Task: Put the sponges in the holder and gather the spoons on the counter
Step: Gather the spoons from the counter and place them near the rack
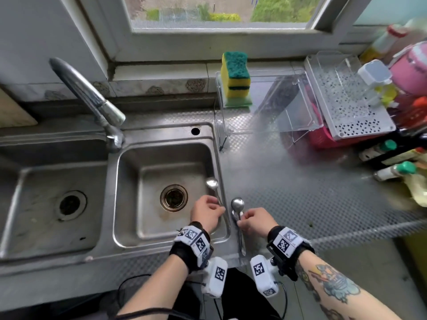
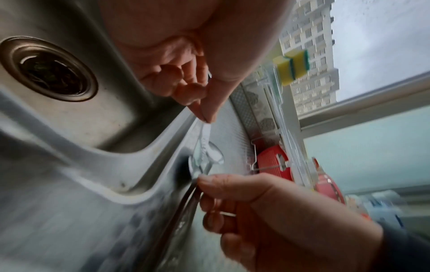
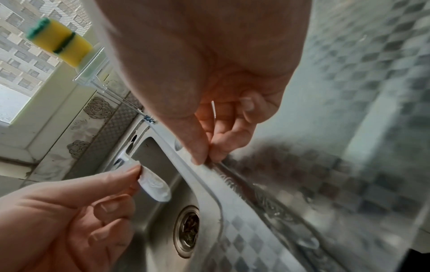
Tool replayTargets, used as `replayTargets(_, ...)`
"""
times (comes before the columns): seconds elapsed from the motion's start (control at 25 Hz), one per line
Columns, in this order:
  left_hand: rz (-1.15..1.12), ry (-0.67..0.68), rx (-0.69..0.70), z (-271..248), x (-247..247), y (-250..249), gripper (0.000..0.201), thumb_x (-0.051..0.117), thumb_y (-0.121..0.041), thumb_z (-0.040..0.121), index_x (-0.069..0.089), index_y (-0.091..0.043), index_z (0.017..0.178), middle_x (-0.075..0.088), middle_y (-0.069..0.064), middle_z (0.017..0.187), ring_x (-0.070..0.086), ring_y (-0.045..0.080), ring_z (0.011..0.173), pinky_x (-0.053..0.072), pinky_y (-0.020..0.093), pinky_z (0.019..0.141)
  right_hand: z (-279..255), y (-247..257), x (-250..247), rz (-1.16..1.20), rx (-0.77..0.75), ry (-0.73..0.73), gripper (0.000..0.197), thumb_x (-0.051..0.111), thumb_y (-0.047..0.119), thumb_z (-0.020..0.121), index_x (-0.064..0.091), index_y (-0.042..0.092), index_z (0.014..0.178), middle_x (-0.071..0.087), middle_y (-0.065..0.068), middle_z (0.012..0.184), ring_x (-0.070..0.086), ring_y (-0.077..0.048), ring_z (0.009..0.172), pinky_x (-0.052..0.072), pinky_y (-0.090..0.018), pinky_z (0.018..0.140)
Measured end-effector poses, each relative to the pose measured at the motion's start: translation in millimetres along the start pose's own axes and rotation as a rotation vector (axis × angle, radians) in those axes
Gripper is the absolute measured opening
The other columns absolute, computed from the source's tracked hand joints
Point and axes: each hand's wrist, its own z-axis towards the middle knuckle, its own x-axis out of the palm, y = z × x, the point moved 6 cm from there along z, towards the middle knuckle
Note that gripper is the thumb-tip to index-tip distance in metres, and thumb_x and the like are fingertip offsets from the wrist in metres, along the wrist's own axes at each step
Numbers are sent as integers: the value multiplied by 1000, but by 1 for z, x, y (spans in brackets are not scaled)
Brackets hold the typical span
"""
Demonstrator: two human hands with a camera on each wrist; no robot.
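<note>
Two yellow-and-green sponges (image 1: 235, 77) stand stacked in the clear holder (image 1: 265, 105) at the back of the counter. My left hand (image 1: 219, 207) pinches the handle of a steel spoon (image 1: 212, 183) and holds it over the right sink basin (image 1: 143, 181), close to its right rim. In the left wrist view the left thumb and finger (image 2: 204, 114) nip that handle (image 2: 204, 134). My right hand (image 1: 240, 221) pinches two spoons (image 1: 238, 204) that lie side by side on the counter beside the sink rim. Their handles (image 3: 251, 184) run toward me.
A faucet (image 1: 92, 98) arches over the divide between the two basins. Bottles (image 1: 397, 169), a pink container and a perforated tray (image 1: 346, 100) crowd the right end of the patterned steel counter (image 1: 300, 192). A window sill runs behind the holder.
</note>
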Motion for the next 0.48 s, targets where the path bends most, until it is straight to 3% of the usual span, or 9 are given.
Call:
replayTargets(0.16,148,71,6,-24,20,22,23,78,-13,72,58,-24,73,60,-6,66,59,17,69,51,29,73,-7,-18,6,-34,30,-26,28,78,14,68,58,17,48,59,3,50,56,-18,55,49,-32,66)
replayTargets(0.28,198,107,4,-36,31,34,24,77,-12,72,57,-24,70,57,-8,63,58,17,69,50,29,71,-10,-20,7,-47,35,-41,27,78,16,70,58,17,51,60,2,52,58,-20,60,50,-32,68)
replayTargets(0.48,280,143,44,-44,43,36,17,75,-11,75,62,-19,81,55,-7,64,56,16,70,46,24,69,-13,-20,8,-57,25,-29,24,77,16,69,60,17,52,63,0,55,59,-20,60,55,-36,71)
